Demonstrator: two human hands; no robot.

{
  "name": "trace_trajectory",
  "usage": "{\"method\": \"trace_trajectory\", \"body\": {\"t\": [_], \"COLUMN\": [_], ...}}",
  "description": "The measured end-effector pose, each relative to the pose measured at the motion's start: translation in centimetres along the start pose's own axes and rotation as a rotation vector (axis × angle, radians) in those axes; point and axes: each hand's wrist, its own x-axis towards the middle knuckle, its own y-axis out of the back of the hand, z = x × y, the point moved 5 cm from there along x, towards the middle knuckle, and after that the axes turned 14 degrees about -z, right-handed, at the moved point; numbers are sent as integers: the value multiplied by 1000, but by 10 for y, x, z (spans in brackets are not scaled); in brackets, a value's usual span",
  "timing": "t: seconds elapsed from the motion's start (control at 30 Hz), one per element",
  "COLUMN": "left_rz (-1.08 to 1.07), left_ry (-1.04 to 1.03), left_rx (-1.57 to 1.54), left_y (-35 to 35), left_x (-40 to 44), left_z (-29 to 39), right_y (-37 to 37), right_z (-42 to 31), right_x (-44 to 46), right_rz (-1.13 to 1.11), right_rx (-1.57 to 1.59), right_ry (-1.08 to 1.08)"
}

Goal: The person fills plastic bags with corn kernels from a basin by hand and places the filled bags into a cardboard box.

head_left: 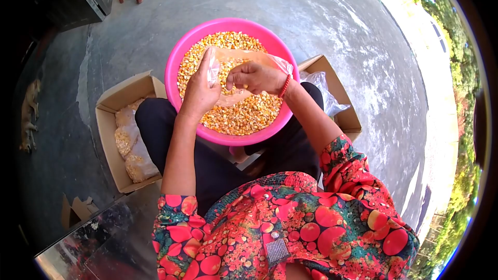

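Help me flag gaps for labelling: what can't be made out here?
All in the head view:
Bottom of the pink basin: hidden under corn kernels.
Whether the right hand holds anything: its curled fingers hide its palm.
Floor of the right-side box: hidden by clear plastic and a knee.

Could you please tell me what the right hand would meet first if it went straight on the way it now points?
Most likely the side of the plastic bag, with the left hand just behind it. Depth is unclear, so the right hand might brush corn kernels first.
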Motion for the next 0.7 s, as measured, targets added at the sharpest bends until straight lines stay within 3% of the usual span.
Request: {"method": "trace_trajectory", "body": {"t": [0.07,0.1,0.23,0.33,0.37,0.4,0.47,0.53,0.6,0.7], "left_rz": [-1,0,-3,5,2,-1,8,16,-5,-12], "left_ry": [28,28,14,-14,-17,-22,-32,-47,-17,8], "left_rx": [-2,-2,-50,-35,-28,-21,25,73,38,21], "left_y": [1,0,-2,-2,-2,-3,-4,-4,-4,-3], "left_x": [-1,0,0,-1,0,1,1,1,-1,-2], "left_z": [1,0,-5,-5,-4,-4,-3,0,1,-1], "right_y": [26,39,72,63,52,43,0,-30,-41,-50], "right_z": [-4,4,9,4,-2,2,-5,10,38,60], "right_x": [8,17,23,11,3,2,-8,-6,0,-4], "right_rz": [213,289,627,627,530,409,-40,-244,-160,44], "right_rx": [-332,-349,-845,-776,-647,-598,-260,-455,-688,-890], "right_ry": [-65,-78,176,175,206,170,21,247,221,390]}}
